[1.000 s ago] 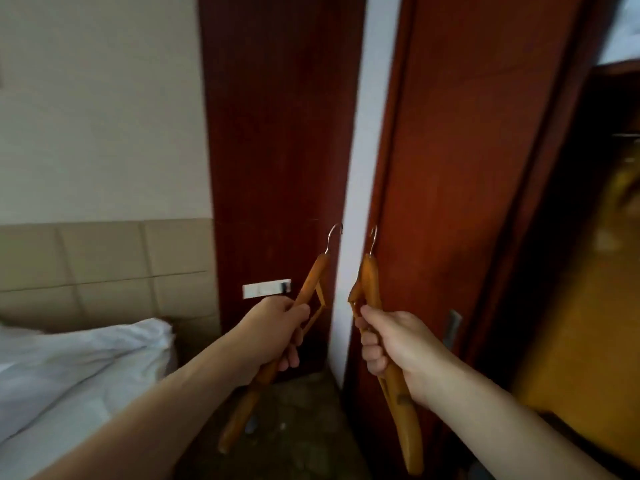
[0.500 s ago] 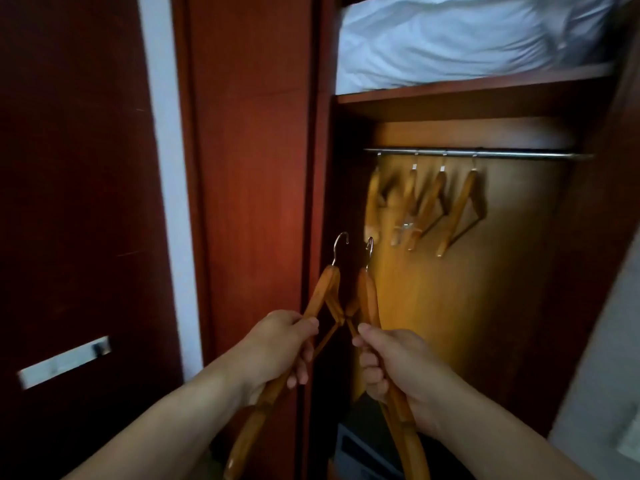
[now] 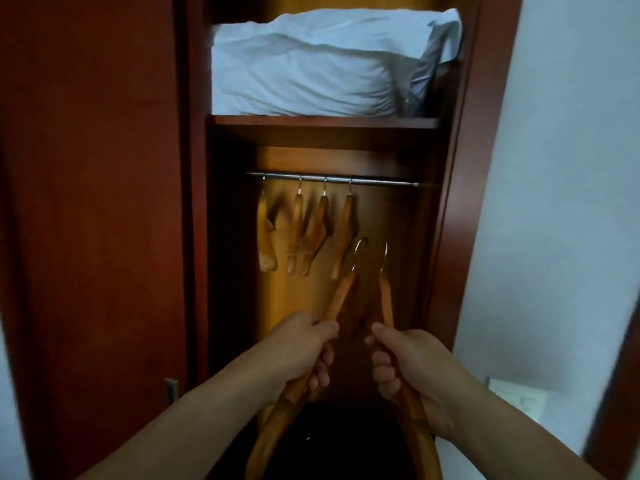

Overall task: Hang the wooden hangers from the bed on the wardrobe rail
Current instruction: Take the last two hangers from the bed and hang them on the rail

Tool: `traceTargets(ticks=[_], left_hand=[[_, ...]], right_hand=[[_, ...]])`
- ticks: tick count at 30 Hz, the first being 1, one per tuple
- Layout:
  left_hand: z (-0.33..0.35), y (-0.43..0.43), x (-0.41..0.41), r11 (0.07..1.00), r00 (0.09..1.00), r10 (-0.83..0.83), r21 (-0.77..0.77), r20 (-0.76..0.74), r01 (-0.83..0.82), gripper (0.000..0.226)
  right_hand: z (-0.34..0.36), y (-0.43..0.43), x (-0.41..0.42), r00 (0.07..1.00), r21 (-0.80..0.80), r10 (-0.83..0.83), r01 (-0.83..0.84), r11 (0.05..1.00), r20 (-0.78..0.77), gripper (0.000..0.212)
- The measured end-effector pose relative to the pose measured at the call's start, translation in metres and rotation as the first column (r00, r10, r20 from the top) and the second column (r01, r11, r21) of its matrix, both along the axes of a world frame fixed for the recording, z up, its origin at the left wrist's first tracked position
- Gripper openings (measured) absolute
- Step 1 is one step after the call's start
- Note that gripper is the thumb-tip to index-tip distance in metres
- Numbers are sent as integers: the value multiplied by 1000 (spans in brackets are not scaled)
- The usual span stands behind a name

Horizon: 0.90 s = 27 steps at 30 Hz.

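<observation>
The wardrobe (image 3: 104,202) was a deep reddish brown, plain and unpatterned. Inside it, the back panel (image 3: 381,216) glowed a warmer honey orange. The rail (image 3: 381,183) across it was silver. Below the rail hung orange-brown hangers (image 3: 301,233). Above the rail, on the shelf (image 3: 322,123), lay white bedding (image 3: 304,71). Right of the wardrobe, the wall (image 3: 561,168) was pale bluish white.

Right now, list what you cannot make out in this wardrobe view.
- Lower ends of both held hangers: left one, right one, cut off by the bottom edge.
- Wardrobe floor: too dark.
- Rail: its right end fades into shadow.
- Four hung hangers: blurred, overlapping, shapes unclear.
- Wall plate: blurred.
</observation>
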State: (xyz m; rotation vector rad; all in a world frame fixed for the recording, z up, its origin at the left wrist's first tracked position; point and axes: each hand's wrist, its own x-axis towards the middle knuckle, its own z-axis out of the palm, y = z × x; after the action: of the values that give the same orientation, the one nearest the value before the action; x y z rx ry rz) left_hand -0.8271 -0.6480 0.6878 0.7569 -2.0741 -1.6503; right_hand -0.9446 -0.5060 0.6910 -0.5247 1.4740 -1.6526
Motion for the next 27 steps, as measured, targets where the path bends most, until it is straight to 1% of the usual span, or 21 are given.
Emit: traceTargets(ticks=[5,8,12,15,20,23,27], left_hand=[[26,-11,-67,1000,996,-9,23,-89,11,26],[45,-19,-101,999,992,27,37,-125,-22,28],[70,-39,-138,997,984,62,55,-168,-53,26],[88,-62,-166,996,981,77,61,-177,-67,26],[116,-102,-213,998,978,48,41,-202,-41,25],[127,-125,-241,998,978,7,62,-211,6,24],[132,-145,-267,995,974,-19,86,-224,39,34]], right_hand=[[29,-18,-45,995,-42,-95,94,995,-38,22],[45,-37,-67,991,-75,-130,126,989,-41,21],[63,-72,-90,969,-114,-217,204,972,-116,24],[76,-104,-108,952,-123,-242,222,967,-185,31],[97,-157,-148,882,-110,-370,354,929,-291,29],[112,-180,-173,840,-105,-433,423,900,-326,35],[126,-204,-203,790,-80,-496,504,860,-360,34]])
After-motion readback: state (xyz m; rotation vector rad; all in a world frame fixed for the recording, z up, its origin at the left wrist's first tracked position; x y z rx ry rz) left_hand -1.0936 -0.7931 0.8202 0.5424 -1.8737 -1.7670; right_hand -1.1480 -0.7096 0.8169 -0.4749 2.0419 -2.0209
